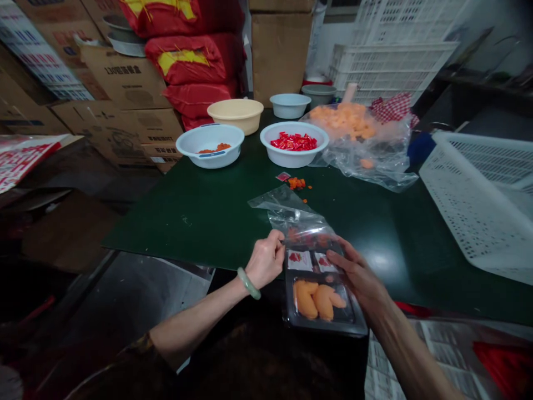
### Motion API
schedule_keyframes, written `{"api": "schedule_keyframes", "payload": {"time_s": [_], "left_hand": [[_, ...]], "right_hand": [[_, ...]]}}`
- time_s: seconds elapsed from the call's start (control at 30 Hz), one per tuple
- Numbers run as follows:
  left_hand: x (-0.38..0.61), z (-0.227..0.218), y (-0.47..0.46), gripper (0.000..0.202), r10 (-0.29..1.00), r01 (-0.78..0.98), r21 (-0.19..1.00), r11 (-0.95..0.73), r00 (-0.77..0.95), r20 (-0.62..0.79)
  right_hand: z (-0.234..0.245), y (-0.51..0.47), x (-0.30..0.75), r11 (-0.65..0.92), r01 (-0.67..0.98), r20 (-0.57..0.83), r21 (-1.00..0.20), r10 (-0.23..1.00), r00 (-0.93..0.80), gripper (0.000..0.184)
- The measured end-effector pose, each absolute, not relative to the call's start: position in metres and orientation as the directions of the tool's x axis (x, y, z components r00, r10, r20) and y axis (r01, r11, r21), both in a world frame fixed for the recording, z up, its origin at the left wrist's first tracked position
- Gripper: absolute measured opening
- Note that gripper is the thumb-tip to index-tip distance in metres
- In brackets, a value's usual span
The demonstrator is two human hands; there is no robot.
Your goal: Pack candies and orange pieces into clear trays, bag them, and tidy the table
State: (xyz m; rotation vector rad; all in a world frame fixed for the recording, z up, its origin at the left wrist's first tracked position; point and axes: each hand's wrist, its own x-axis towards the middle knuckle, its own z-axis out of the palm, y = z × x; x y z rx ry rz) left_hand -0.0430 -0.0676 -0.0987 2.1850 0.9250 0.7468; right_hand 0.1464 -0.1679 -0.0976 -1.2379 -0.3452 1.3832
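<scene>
A black compartment tray (300, 321) sits inside a clear plastic bag (300, 214), over the near edge of the table. Two orange-tan pieces like fortune cookies (318, 300) fill its near compartment, and two white sachets with red print (300, 260) lie above them. My left hand (266, 258), with a pale green bangle at the wrist, pinches the bag's left edge. Along the right side, my right hand (353, 272) grips the bagged tray, its fingers over the right sachet. The bag's loose end spreads forward over the tabletop.
On the green table (187, 216) stand a bowl of red packets (293, 158), a bowl with orange bits (208, 158) and a cream basin (237, 114). A bag of orange pieces (350, 125) lies behind. A white plastic basket (478, 205) is at right; cardboard boxes (125, 83) stack at left.
</scene>
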Motion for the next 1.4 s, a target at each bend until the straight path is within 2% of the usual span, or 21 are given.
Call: {"api": "schedule_keyframes", "payload": {"time_s": [0.07,0.13,0.17,0.23,0.27,0.33,0.4,0.47,0.53,0.57,0.6,0.67,0.73,0.83,0.9,1.0,1.1,1.17,1.27,1.33,1.4], "left_hand": [[-0.048,-0.099,-0.070,0.023,0.732,0.401,0.697,-0.594,0.629,0.263],[-0.056,-0.099,-0.065,0.027,0.675,0.439,0.587,-0.680,0.688,0.267],[-0.059,-0.098,-0.060,0.028,0.650,0.473,0.507,-0.720,0.715,0.257],[-0.065,-0.095,-0.049,0.029,0.626,0.547,0.334,-0.768,0.753,0.205],[-0.067,-0.092,-0.045,0.030,0.627,0.580,0.257,-0.773,0.761,0.167],[-0.069,-0.087,-0.040,0.032,0.638,0.624,0.148,-0.767,0.766,0.081],[-0.068,-0.083,-0.039,0.035,0.640,0.635,0.098,-0.766,0.768,0.023],[-0.067,-0.080,-0.040,0.037,0.638,0.636,0.093,-0.766,0.770,-0.002],[-0.067,-0.079,-0.041,0.037,0.631,0.630,0.098,-0.771,0.776,-0.018],[-0.066,-0.079,-0.041,0.036,0.623,0.622,0.098,-0.777,0.782,-0.026],[-0.066,-0.078,-0.041,0.037,0.613,0.613,0.094,-0.784,0.789,-0.030],[-0.067,-0.077,-0.039,0.041,0.579,0.580,0.081,-0.811,0.814,-0.033],[-0.068,-0.075,-0.037,0.042,0.537,0.539,0.065,-0.840,0.843,-0.036],[-0.074,-0.071,-0.037,0.035,0.488,0.490,0.061,-0.870,0.872,-0.046],[-0.081,-0.068,-0.037,0.031,0.475,0.477,0.066,-0.876,0.879,-0.053],[-0.096,-0.067,-0.038,0.035,0.468,0.470,0.059,-0.881,0.883,-0.042],[-0.112,-0.069,-0.038,0.043,0.490,0.491,0.032,-0.871,0.871,-0.034],[-0.120,-0.071,-0.037,0.045,0.516,0.517,0.014,-0.856,0.856,-0.037],[-0.125,-0.072,-0.037,0.044,0.512,0.513,0.023,-0.858,0.858,-0.035],[-0.123,-0.072,-0.038,0.046,0.498,0.498,0.048,-0.866,0.867,-0.019],[-0.120,-0.072,-0.041,0.048,0.505,0.503,0.060,-0.862,0.863,0.010]], "right_hand": [[-0.098,-0.159,0.144,-0.282,-0.522,-0.493,-0.805,0.807,0.325,0.063],[-0.100,-0.146,0.141,-0.276,-0.414,-0.452,-0.867,0.786,0.422,0.054],[-0.101,-0.138,0.140,-0.279,-0.305,-0.398,-0.911,0.789,0.468,0.050],[-0.104,-0.121,0.137,-0.336,0.041,-0.266,-0.941,0.809,0.525,0.038],[-0.104,-0.114,0.135,-0.371,0.245,-0.193,-0.896,0.820,0.538,0.032],[-0.105,-0.107,0.135,-0.392,0.586,-0.022,-0.709,0.843,0.537,0.025],[-0.104,-0.115,0.139,-0.309,0.757,0.120,-0.576,0.883,0.453,0.032],[-0.103,-0.136,0.148,-0.115,0.798,0.151,-0.591,0.956,0.250,0.055],[-0.104,-0.163,0.160,0.073,0.754,0.100,-0.653,0.995,-0.010,0.081],[-0.105,-0.175,0.165,0.128,0.733,0.074,-0.668,0.992,-0.106,0.087],[-0.107,-0.185,0.169,0.159,0.727,0.061,-0.668,0.985,-0.159,0.085],[-0.114,-0.192,0.171,0.187,0.730,0.092,-0.657,0.981,-0.168,0.066],[-0.122,-0.185,0.166,0.226,0.715,0.191,-0.662,0.973,-0.131,0.045],[-0.131,-0.158,0.149,0.274,0.654,0.331,-0.705,0.943,-0.039,0.028],[-0.132,-0.140,0.136,0.257,0.633,0.358,-0.730,0.933,0.034,0.021],[-0.126,-0.121,0.116,0.155,0.677,0.313,-0.719,0.942,0.117,0.024],[-0.114,-0.113,0.100,0.064,0.792,0.280,-0.607,0.950,0.138,0.032],[-0.105,-0.109,0.092,0.040,0.905,0.289,-0.423,0.953,0.093,0.039],[-0.092,-0.096,0.085,0.116,0.984,0.327,-0.135,0.943,-0.066,0.026],[-0.088,-0.081,0.080,0.230,0.970,0.314,-0.074,0.929,-0.196,0.017],[-0.087,-0.065,0.073,0.294,0.953,0.286,-0.078,0.922,-0.261,0.011]]}}
